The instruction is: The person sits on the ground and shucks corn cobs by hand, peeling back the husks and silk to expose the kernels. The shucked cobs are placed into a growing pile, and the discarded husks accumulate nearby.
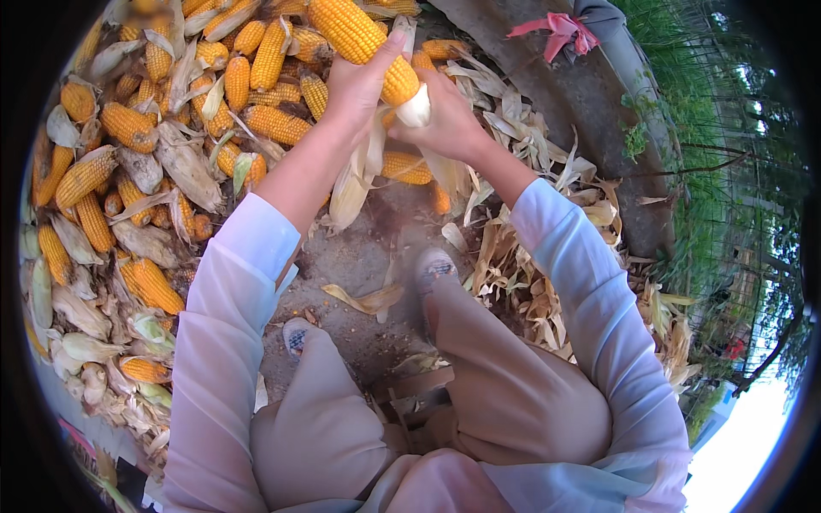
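Note:
A bare yellow corn cob point(359, 42) is held out in front, at the top middle. My left hand point(359, 86) grips it around its side with the thumb over the kernels. At its lower end my right hand point(442, 115) is closed around the pale stem end and the pulled-back husk point(360, 173), which hangs below both hands in long dry strips. Another yellow cob point(405, 167) lies on the ground below the hands, partly behind the husk.
A heap of corn cobs point(276, 125), some in husks, fills the left and top. Loose dry husks point(519, 282) are piled at the right, beside a concrete ledge point(577, 122) with a pink plastic scrap point(559, 32). One husk piece point(364, 299) lies between my feet. Green plants grow beyond.

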The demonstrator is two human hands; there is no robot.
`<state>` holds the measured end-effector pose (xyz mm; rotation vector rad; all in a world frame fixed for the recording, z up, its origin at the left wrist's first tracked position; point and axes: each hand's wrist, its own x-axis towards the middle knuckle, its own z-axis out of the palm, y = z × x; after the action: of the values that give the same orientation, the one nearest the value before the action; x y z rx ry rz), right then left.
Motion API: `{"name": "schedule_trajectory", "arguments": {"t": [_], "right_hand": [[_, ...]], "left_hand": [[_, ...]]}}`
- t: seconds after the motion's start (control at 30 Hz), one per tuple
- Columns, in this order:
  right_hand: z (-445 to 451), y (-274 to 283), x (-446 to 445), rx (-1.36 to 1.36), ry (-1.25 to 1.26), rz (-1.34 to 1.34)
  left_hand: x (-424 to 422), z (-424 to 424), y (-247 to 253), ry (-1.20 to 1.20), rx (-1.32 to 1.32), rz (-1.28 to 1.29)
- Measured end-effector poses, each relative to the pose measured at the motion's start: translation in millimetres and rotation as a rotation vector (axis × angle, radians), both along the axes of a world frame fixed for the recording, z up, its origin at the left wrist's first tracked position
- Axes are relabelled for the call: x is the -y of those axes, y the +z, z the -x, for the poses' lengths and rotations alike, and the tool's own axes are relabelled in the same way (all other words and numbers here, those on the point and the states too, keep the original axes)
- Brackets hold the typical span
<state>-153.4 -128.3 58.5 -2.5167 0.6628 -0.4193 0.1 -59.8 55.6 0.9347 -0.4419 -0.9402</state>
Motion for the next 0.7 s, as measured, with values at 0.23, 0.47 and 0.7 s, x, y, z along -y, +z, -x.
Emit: {"name": "schedule_trajectory", "arguments": {"t": [0.23,0.47,0.7], "right_hand": [[16.4,14.9,-16.2,0.183,-0.167,0.197],[22.2,12.1,-31.0,0.280,-0.305,0.189],[25.1,6.3,-28.7,0.326,-0.345,0.163]], "left_hand": [[-4.0,2.8,-0.1,0.068,-0.008,0.097],[-13.9,18.4,17.1,0.027,-0.002,0.039],[-19.3,22.9,21.5,-0.011,0.002,0.057]]}}
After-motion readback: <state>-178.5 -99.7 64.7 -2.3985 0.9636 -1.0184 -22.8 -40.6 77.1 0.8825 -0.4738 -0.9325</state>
